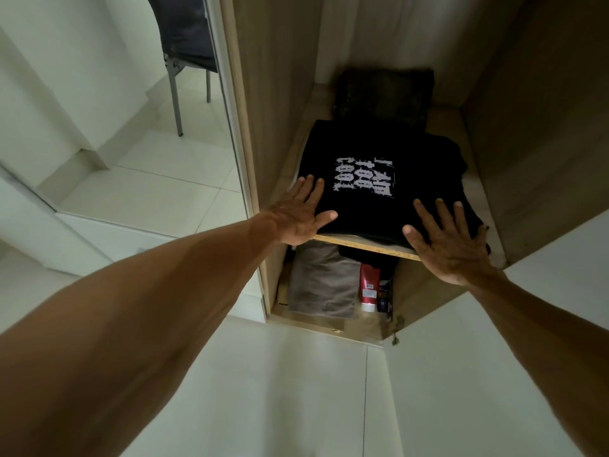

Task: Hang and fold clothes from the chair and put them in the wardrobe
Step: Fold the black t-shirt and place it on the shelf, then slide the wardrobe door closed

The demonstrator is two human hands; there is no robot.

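At far left, one metal-legged chair with a dark garment draped over its back stood on the pale tiled floor, well apart from the open wooden wardrobe. Two bare forearms reached in from the bottom corners. The left hand lay flat with fingers spread on the left edge of one folded black T-shirt printed with pale lettering. The shirt rested on one wooden shelf inside the wardrobe. Behind it lay one darker folded garment. Beneath the shelf sat one grey folded cloth and, just beside it, one red tube. The right hand was likewise open, palm down on the shirt's near right corner.
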